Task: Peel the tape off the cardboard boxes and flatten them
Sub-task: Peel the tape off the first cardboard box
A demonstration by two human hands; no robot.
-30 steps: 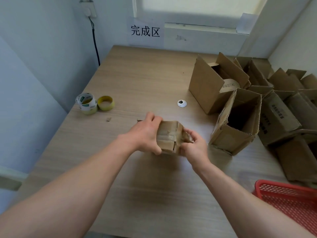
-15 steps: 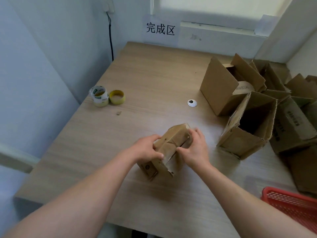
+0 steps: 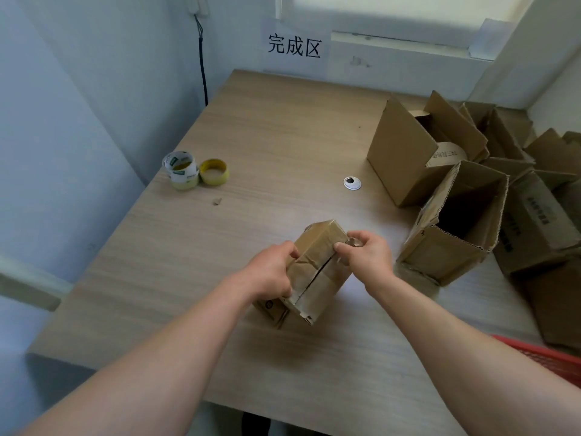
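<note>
Small cardboard box (image 3: 317, 262), centre frame on the wood-grain table (image 3: 267, 136), tilted and creased, glossy tape (image 3: 306, 262) over its split seam. Left hand (image 3: 270, 275) grips its left side, hiding that face; right hand (image 3: 369, 258) pinches a crumpled clear tape end (image 3: 354, 242) at the upper right corner. Open corrugated boxes (image 3: 456, 228) at right; red mesh basket (image 3: 547, 357) cut off lower right.
</note>
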